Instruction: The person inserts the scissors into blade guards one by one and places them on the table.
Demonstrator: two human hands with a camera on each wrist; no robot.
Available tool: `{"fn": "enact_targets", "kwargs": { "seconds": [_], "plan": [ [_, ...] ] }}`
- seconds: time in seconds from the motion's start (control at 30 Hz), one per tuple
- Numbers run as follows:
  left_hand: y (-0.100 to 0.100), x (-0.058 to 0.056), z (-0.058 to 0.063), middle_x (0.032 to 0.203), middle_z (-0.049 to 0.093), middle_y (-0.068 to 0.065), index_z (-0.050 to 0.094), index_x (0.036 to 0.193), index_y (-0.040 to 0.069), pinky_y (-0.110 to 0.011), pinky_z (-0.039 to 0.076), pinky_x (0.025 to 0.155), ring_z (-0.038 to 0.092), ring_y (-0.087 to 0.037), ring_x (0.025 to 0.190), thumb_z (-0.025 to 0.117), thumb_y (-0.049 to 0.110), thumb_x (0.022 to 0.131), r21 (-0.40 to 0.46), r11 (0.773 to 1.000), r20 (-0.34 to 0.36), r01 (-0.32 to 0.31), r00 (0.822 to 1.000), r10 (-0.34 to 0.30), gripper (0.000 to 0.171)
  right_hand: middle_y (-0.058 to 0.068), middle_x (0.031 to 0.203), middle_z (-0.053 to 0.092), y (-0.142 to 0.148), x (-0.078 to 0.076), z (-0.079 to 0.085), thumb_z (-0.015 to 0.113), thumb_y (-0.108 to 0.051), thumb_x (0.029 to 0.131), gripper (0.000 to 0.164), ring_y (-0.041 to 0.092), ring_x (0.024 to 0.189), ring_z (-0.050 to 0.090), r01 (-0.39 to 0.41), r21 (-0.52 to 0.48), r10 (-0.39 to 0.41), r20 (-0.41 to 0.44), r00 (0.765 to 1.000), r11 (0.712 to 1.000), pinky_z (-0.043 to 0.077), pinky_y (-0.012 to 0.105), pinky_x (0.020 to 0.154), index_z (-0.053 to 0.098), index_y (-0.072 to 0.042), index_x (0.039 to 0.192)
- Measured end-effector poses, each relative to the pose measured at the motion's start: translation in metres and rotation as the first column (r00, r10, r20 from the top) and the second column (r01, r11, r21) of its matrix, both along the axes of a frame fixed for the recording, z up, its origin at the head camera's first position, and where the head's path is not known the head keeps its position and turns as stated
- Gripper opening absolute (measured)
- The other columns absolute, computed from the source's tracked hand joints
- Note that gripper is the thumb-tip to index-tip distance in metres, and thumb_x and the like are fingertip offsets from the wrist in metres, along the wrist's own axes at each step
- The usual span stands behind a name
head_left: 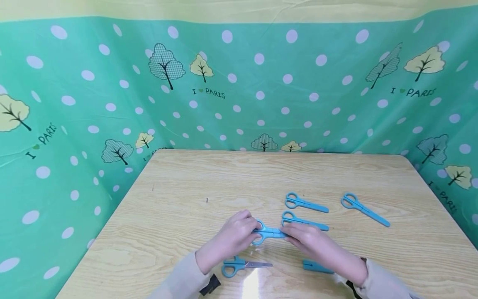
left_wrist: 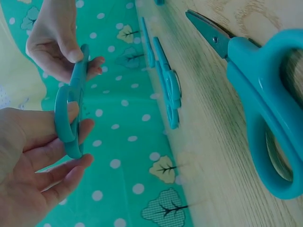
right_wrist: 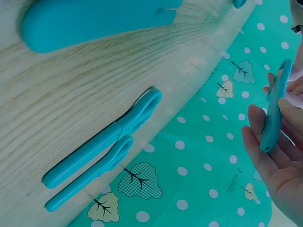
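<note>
Over the table, both hands hold one pair of blue scissors point(head_left: 266, 233) whose blades sit in a blue sheath point(right_wrist: 272, 125). My left hand point(head_left: 239, 232) grips the handle loops, with thumb and fingertips on them in the left wrist view. My right hand point(head_left: 311, 240) pinches the sheath end between thumb and fingers. Below the left forearm lies a second pair of scissors point(head_left: 239, 265), its metal blades bare and pointing right; the hand partly hides its handle. A loose blue sheath point(head_left: 316, 266) lies under the right wrist, partly covered by it.
Two sheathed scissors point(head_left: 308, 205) lie one behind the other past the right hand. Farther right is another sheathed pair point(head_left: 367, 210), slanted. A black clip-like piece point(head_left: 210, 285) is by the left sleeve. A green dotted cloth point(head_left: 261, 83) hangs behind the wooden table point(head_left: 179, 182).
</note>
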State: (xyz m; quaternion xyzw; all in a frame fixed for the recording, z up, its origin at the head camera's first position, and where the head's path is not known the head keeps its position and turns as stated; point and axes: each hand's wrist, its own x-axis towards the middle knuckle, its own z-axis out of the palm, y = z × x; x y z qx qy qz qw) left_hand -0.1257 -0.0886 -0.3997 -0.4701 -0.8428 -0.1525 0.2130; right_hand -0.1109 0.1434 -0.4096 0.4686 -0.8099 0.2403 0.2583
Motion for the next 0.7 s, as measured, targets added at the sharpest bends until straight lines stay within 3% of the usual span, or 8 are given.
{"fn": "enact_targets", "kwargs": {
  "seconds": [0.33,0.5,0.7],
  "plan": [
    [0.0027,-0.0007,-0.0031,0.077,0.065,0.005,0.066,0.083,0.010,-0.010,0.037,0.064,0.048,-0.005,0.071,0.072,0.018,0.072,0.010,1.000,0.093,-0.005,0.996,0.004,0.015,0.012,0.089,0.065,0.0025,-0.0002,-0.0031,0.047,-0.021,0.091,0.028,0.026,0.078,0.064,0.001,-0.002,-0.001,0.018,1.000,1.000,0.052,0.024,0.067,0.065,0.000,0.093],
    [0.0030,-0.0003,-0.0028,0.079,0.065,0.006,0.066,0.085,0.011,-0.008,0.035,0.064,0.047,-0.004,0.072,0.071,0.018,0.074,0.005,1.000,0.161,-0.026,0.987,0.024,0.014,0.011,0.089,0.065,0.0032,0.0001,-0.0026,0.062,-0.009,0.081,0.016,0.026,0.079,0.064,-0.002,-0.005,0.003,0.064,0.998,1.000,0.052,0.025,0.067,0.065,0.000,0.093],
    [0.0030,-0.0001,-0.0011,0.082,0.065,0.006,0.066,0.088,0.012,-0.009,0.037,0.066,0.048,-0.004,0.075,0.069,0.021,0.076,-0.010,0.999,0.219,-0.049,0.974,0.050,0.015,0.011,0.090,0.066,0.0042,0.0007,-0.0021,0.068,-0.001,0.071,0.023,0.026,0.081,0.063,0.014,0.002,-0.015,0.135,0.991,1.000,0.052,0.027,0.068,0.065,-0.001,0.094]
  ]
}}
